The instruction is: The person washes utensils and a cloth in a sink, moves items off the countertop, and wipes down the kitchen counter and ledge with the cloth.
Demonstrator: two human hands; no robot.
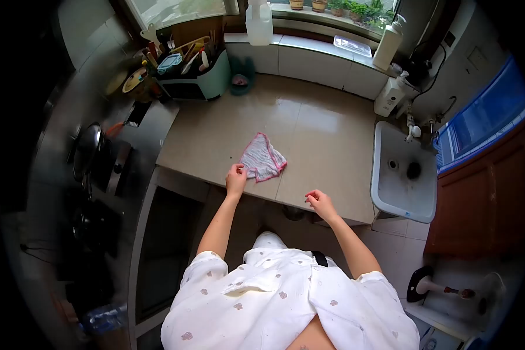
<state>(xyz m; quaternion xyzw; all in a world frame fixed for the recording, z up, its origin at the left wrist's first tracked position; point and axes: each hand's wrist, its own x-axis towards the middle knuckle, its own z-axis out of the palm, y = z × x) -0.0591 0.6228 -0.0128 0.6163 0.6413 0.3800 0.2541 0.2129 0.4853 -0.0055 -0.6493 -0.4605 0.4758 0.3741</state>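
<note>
A white cloth with a pink-red border [262, 158] lies crumpled and partly folded on the beige tiled counter [326, 146]. At the cloth's near left corner, my left hand [236, 181] has its fingers closed on the edge. My right hand [321, 204] hovers by the counter's front edge, to the right of the cloth and apart from it. Its fingers are loosely bent and spread, and nothing shows in them.
A grey sink [405, 192] is set at the right. Along the back left stand a utensil caddy [198, 84] and a teal container [241, 79]. A pan [88, 150] sits at the left. A white pump bottle [391, 96] stands beside the tap.
</note>
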